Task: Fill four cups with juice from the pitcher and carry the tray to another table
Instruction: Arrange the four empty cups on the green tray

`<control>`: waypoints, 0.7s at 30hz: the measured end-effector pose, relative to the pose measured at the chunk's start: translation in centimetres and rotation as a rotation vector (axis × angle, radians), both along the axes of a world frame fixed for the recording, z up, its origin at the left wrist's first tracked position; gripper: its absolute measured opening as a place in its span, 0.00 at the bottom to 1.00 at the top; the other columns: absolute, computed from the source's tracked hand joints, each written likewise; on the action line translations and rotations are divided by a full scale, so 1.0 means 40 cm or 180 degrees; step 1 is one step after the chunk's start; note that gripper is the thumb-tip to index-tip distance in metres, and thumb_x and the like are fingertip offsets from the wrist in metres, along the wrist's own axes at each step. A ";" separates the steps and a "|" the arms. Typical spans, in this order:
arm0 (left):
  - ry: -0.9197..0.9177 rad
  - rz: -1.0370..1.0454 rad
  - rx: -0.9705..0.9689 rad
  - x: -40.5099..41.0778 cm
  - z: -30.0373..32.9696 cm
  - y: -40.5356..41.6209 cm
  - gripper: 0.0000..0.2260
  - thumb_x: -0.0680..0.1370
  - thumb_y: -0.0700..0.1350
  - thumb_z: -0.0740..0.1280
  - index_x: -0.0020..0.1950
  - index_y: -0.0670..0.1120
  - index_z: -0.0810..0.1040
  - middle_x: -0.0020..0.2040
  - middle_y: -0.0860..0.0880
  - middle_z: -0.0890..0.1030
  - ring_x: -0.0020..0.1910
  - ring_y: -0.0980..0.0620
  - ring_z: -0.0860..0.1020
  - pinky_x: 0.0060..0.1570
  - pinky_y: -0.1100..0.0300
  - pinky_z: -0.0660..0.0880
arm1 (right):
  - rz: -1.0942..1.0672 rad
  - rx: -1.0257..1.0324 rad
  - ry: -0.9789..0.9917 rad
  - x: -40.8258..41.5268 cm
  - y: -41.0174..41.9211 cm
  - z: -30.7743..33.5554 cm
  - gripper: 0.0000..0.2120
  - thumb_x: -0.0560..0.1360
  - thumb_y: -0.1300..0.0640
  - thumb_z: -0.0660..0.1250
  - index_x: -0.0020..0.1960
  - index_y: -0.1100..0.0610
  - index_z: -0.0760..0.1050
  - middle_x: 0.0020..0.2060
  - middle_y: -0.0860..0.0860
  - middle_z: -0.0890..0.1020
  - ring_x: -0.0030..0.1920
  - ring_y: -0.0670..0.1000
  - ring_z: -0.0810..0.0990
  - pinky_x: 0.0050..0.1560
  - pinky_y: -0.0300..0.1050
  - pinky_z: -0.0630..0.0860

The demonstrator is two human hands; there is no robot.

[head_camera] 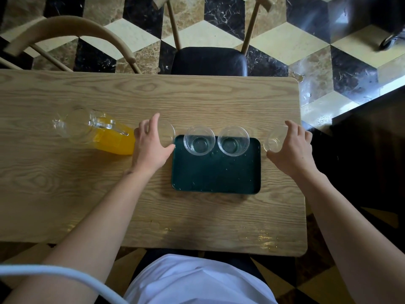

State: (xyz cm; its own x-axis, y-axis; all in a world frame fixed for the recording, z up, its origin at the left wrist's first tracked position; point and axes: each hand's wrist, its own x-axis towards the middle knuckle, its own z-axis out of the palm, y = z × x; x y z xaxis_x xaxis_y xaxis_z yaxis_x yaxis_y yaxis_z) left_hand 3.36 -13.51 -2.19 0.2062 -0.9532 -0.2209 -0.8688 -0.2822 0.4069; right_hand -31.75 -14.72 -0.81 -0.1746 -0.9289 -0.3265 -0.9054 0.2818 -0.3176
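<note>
A dark green tray (215,172) lies flat on the wooden tabletop (87,189), close to its right end. 2 clear empty cups stand side by side on the far part of the tray: the left inner cup (199,140) and the right inner cup (233,140), almost touching each other. The left hand (151,142) is wrapped around a third clear cup (165,132), which is at the tray's left far corner, just beside the left inner cup. The right hand (292,147) grips a fourth clear cup (275,139) just outside the right edge of the tray, and this cup looks tilted toward the tray. It is hard to tell whether these 2 cups rest on the tabletop or are lifted a little. All 4 cups are empty. The glass pitcher (98,131), with orange juice in it, stands on the tabletop to the left of the left hand, near it. Behind the tabletop there is a chair with a black seat (209,60).
</note>
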 end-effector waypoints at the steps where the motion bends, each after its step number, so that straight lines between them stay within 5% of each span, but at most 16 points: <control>1: 0.0039 0.0029 -0.0085 -0.002 0.005 0.015 0.42 0.72 0.49 0.78 0.80 0.47 0.59 0.75 0.40 0.66 0.72 0.39 0.65 0.70 0.45 0.68 | -0.0019 -0.0084 -0.0009 0.007 0.014 0.007 0.44 0.70 0.49 0.75 0.78 0.56 0.55 0.74 0.57 0.65 0.73 0.61 0.60 0.68 0.59 0.66; 9: 0.0180 -0.0060 -0.0697 -0.074 0.057 0.178 0.42 0.71 0.55 0.78 0.78 0.42 0.63 0.71 0.40 0.72 0.70 0.42 0.69 0.71 0.50 0.68 | -0.0096 -0.0266 -0.0109 0.098 0.171 0.043 0.44 0.69 0.47 0.75 0.77 0.56 0.57 0.72 0.56 0.67 0.71 0.60 0.62 0.70 0.58 0.65; 21: 0.0535 -0.0251 -0.0514 -0.216 0.001 0.280 0.42 0.69 0.53 0.78 0.77 0.45 0.61 0.71 0.39 0.72 0.70 0.40 0.71 0.70 0.45 0.69 | 0.0434 -0.0003 -0.0331 0.224 0.259 0.018 0.46 0.68 0.47 0.76 0.77 0.58 0.57 0.72 0.54 0.68 0.71 0.57 0.63 0.67 0.56 0.67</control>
